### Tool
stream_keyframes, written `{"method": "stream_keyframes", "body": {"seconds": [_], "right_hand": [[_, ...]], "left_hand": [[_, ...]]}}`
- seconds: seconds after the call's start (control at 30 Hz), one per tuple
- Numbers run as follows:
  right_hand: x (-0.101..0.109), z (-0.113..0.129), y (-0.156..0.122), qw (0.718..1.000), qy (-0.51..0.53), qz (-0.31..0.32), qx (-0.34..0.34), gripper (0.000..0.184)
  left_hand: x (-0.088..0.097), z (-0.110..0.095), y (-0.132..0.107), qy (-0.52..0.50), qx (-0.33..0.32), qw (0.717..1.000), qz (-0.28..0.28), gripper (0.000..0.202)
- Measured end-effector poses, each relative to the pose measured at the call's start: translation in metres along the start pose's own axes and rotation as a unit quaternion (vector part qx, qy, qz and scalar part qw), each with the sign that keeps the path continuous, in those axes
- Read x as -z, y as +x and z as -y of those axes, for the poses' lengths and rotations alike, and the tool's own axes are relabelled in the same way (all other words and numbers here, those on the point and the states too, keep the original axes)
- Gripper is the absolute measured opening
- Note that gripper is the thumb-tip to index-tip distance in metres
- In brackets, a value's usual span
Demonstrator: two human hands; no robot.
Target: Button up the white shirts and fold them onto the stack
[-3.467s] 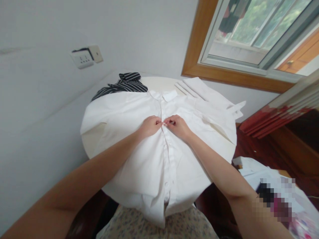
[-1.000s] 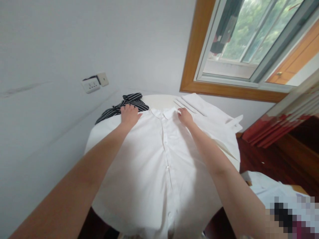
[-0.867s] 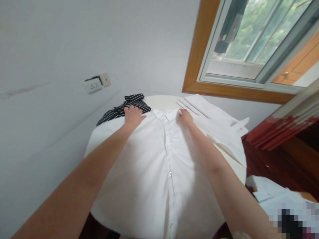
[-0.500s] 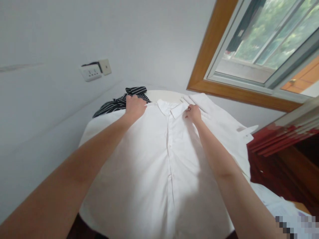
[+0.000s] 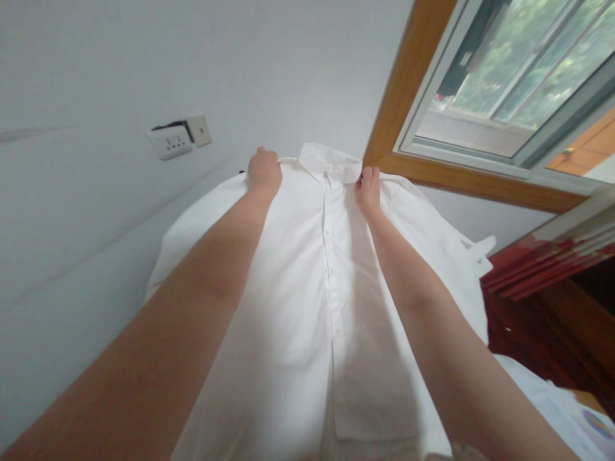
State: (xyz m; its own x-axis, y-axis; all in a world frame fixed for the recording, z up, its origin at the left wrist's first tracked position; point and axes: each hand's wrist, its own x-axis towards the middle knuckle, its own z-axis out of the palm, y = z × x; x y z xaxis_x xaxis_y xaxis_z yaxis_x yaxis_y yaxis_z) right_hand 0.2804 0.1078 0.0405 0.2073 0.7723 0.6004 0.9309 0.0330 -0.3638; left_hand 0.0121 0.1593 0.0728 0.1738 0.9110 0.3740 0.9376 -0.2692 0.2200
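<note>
A white button-up shirt (image 5: 293,269) hangs from both hands, its front toward me and its collar at the top. My left hand (image 5: 264,171) is closed on the shoulder left of the collar. On the other side, my right hand (image 5: 369,189) pinches the shoulder close to the collar. The sleeves spread out to either side. Down the middle runs the button strip, and the front panels part slightly near the hem. What lies behind the shirt is mostly hidden.
A white wall with a socket (image 5: 172,142) stands ahead. A wood-framed window (image 5: 401,157) is at the upper right, with a red and white curtain (image 5: 542,256) below it. White material (image 5: 542,397) lies at the lower right.
Both hands have risen, lifting the shirt's collar and shoulders up off the surface. The black striped cloth and the pale rounded edge behind it are now covered by the shirt.
</note>
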Motion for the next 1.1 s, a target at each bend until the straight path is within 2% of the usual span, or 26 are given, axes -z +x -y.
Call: {"method": "stream_keyframes", "body": {"seconds": [0.07, 0.1, 0.23, 0.3, 0.4, 0.47, 0.57, 0.67, 0.73, 0.87, 0.97, 1.03, 1.1], "right_hand": [[-0.010, -0.001, -0.010, 0.998, 0.004, 0.062, -0.001, 0.040], [-0.013, -0.001, -0.017, 0.995, 0.004, 0.096, 0.000, 0.043], [-0.013, 0.001, -0.051, 0.981, -0.011, 0.193, 0.012, 0.065], [-0.004, 0.005, -0.070, 0.976, -0.018, 0.216, 0.034, 0.067], [0.016, 0.009, -0.105, 0.961, -0.021, 0.256, 0.101, 0.054], [0.030, 0.011, -0.133, 0.950, -0.020, 0.281, 0.131, 0.048], [0.046, 0.014, -0.176, 0.942, -0.040, 0.309, 0.127, 0.049], [0.054, 0.020, -0.206, 0.940, -0.083, 0.311, 0.115, 0.052], [0.055, 0.023, -0.214, 0.940, -0.099, 0.308, 0.107, 0.054], [0.059, 0.025, -0.215, 0.938, -0.096, 0.319, 0.101, 0.052], [0.062, 0.025, -0.215, 0.943, -0.086, 0.303, 0.109, 0.048], [0.064, 0.026, -0.218, 0.951, -0.075, 0.276, 0.114, 0.044], [0.064, 0.029, -0.221, 0.957, -0.057, 0.257, 0.125, 0.040]], "left_hand": [[-0.018, -0.004, -0.012, 0.006, 0.033, 0.999, -0.013, 0.050], [-0.026, -0.008, -0.020, 0.003, 0.026, 0.999, -0.019, 0.051], [-0.049, -0.027, -0.066, 0.003, -0.068, 0.998, -0.009, 0.057], [-0.054, -0.037, -0.095, 0.004, -0.119, 0.993, 0.023, 0.055], [-0.058, -0.046, -0.143, -0.009, -0.173, 0.983, 0.065, 0.050], [-0.060, -0.047, -0.174, -0.016, -0.190, 0.977, 0.094, 0.050], [-0.061, -0.045, -0.207, -0.008, -0.189, 0.974, 0.122, 0.052], [-0.060, -0.043, -0.220, 0.001, -0.190, 0.972, 0.137, 0.057], [-0.058, -0.043, -0.221, 0.003, -0.193, 0.969, 0.156, 0.060], [-0.049, -0.044, -0.218, 0.016, -0.198, 0.959, 0.202, 0.064], [-0.042, -0.052, -0.220, 0.037, -0.185, 0.955, 0.230, 0.061], [-0.039, -0.059, -0.224, 0.051, -0.180, 0.955, 0.229, 0.057], [-0.039, -0.064, -0.230, 0.051, -0.185, 0.960, 0.206, 0.052]]}}
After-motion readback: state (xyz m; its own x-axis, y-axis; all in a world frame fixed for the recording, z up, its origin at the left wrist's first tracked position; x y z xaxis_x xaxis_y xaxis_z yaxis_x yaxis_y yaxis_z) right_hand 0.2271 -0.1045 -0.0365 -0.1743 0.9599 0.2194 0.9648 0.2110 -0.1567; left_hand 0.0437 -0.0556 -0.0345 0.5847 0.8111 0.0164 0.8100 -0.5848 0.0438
